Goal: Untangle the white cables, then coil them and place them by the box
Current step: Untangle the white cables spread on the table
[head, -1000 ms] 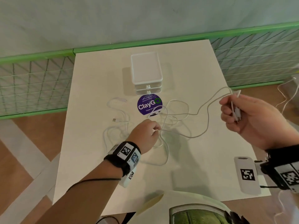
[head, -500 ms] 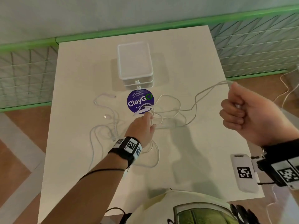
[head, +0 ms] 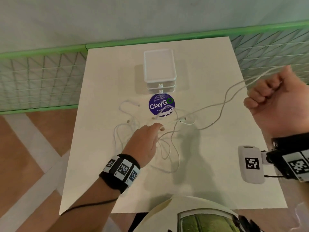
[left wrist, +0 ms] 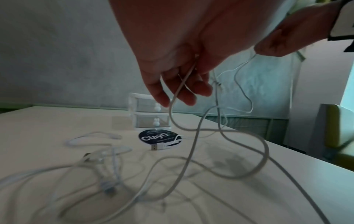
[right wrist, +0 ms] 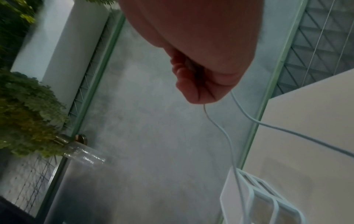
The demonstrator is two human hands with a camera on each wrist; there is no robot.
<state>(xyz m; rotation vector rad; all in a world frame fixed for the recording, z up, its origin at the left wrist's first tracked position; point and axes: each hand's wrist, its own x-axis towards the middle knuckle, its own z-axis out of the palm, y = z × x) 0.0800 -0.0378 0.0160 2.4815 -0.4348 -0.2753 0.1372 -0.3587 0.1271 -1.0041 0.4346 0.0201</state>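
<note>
Several thin white cables (head: 168, 144) lie tangled in loops on the white table (head: 209, 173), in front of a small white drawer box (head: 159, 71). My left hand (head: 159, 127) hovers over the tangle's middle and pinches one strand (left wrist: 181, 84), which runs between its fingers. My right hand (head: 267, 96) is raised at the right as a closed fist gripping two strands (right wrist: 249, 118) that slope down to the tangle. Loose plug ends (head: 128, 121) lie left of the sticker; another plug (left wrist: 158, 147) rests by it.
A round purple "ClayGo" sticker (head: 161, 104) sits on the table just before the box. Green mesh fencing (head: 33, 81) borders the table's far side and both flanks. A white tagged device (head: 250, 164) hangs from my right wrist near the table's right edge.
My right hand closed into a fist round the cable ends and lifted up and right, drawing the strands taut. My left hand shifted forward over the tangle and pinched a strand.
</note>
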